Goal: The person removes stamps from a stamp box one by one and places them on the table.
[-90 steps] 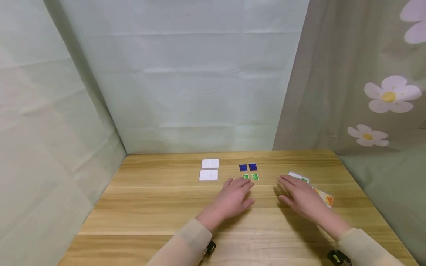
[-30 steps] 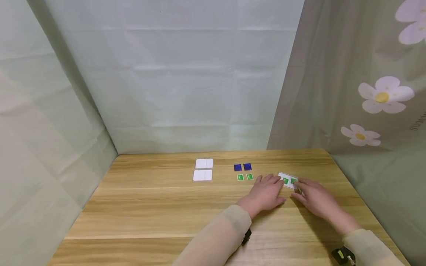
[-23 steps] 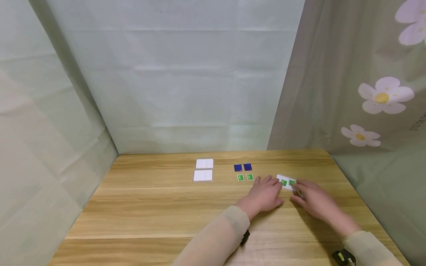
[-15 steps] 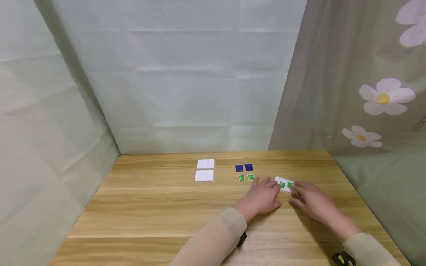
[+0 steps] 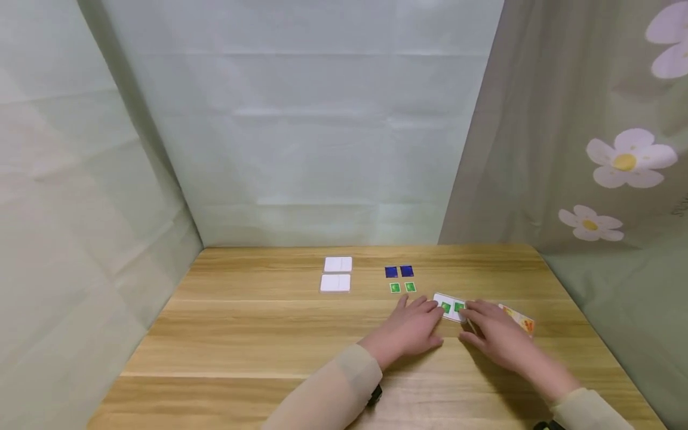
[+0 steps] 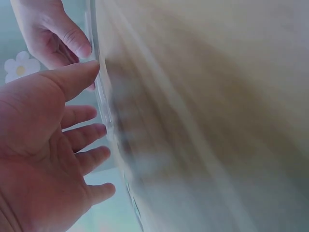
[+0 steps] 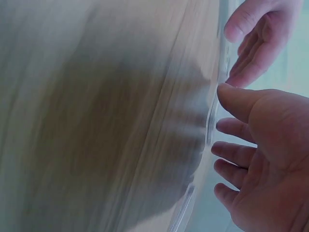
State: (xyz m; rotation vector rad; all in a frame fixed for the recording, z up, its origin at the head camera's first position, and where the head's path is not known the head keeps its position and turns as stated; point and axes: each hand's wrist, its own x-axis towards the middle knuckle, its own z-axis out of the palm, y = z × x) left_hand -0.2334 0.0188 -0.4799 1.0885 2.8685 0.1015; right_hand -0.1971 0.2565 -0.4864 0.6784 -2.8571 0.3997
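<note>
A white card (image 5: 452, 307) bearing two green squares lies slightly turned on the wooden table, between both hands. The fingertips of my left hand (image 5: 409, 327) touch its left edge, fingers extended and spread. From the opposite side, my right hand (image 5: 498, 335) rests its fingertips at the card's right edge, covering that end. Both wrist views show the left hand (image 6: 41, 150) and right hand (image 7: 275, 150) with loosely straight fingers low at the tabletop. Partly behind the right hand lies an orange and yellow patterned card (image 5: 520, 319).
Two dark blue squares (image 5: 399, 272) and two green squares (image 5: 403, 287) lie in rows beyond the left hand. Farther left, two white cards (image 5: 335, 273) lie one behind the other. A pale curtain (image 5: 301, 149) hangs at the table's (image 5: 242, 334) back edge.
My left hand has moved right, from near the loose green squares to the white card. Over the last second the card has slid left and nearer between both hands. The patterned card shows again.
</note>
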